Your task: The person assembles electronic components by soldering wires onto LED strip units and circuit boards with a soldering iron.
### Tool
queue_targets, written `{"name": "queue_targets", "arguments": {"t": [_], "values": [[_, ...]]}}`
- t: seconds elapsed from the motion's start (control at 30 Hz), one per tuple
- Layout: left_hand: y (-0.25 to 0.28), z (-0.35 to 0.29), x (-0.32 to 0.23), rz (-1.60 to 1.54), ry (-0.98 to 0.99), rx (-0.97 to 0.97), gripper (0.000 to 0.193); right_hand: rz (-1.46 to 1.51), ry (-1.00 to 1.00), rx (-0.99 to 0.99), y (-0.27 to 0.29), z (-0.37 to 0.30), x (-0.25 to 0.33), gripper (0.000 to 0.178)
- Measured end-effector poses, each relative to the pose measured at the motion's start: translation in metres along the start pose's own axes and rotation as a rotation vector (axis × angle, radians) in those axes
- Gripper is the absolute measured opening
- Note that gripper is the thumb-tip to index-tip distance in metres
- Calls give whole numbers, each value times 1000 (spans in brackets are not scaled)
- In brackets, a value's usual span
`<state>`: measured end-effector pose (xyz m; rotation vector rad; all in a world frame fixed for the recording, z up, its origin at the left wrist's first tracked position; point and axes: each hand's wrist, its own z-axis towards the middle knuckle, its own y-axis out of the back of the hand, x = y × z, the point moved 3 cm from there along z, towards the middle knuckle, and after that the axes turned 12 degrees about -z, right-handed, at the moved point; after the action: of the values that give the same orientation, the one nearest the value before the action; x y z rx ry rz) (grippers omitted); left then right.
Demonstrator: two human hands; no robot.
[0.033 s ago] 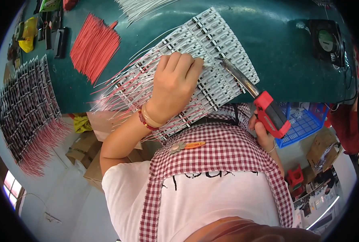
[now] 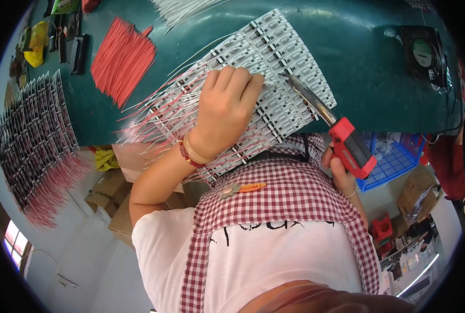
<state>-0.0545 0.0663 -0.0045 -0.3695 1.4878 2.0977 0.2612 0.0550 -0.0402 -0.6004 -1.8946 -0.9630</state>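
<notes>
Occupying 9 o'clock is a batch of dark wired boards (image 2: 34, 135), red wire ends trailing toward 7. At 10 o'clock, a bundle of red wires (image 2: 121, 62) lies on the green table (image 2: 365, 68). Near 11, at the upper rim: a fan of white wires (image 2: 188, 9), partly cut off. Left hand (image 2: 225, 101), at 12 o'clock, rests over the panel; its fingers are curled close together, tips mostly hidden; whether they pinch a wire cannot be told. The pale circuit-board panel (image 2: 291, 55) lies aslant from 12 toward 1, white and red wires across its left part. Right hand (image 2: 339, 169), at 3 o'clock, has its fingers wrapped around the handle of a red-and-black soldering tool (image 2: 353, 148), metal barrel pointing toward 11, tip at the panel beside the left fingertips. Farther out at 3: a blue basket (image 2: 386, 168).
</notes>
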Motion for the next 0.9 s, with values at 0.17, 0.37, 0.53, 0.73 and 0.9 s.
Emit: {"name": "queue_targets", "arguments": {"t": [0.17,0.37,0.53,0.73,0.9], "values": [[2,-2,2,-37,3,-19,25,-22,44,-1,0,3,8,50],[2,0,0,-9,-9,15,26,377,-133,176,-1,8,17,37],[3,1,1,-4,-15,-16,24,-338,44,115,4,1,-11,34],[0,0,2,13,-11,18,25,-305,66,-63,3,10,20,26],[0,0,2,22,-21,11,24,-256,84,-27,5,9,21,29]]}}
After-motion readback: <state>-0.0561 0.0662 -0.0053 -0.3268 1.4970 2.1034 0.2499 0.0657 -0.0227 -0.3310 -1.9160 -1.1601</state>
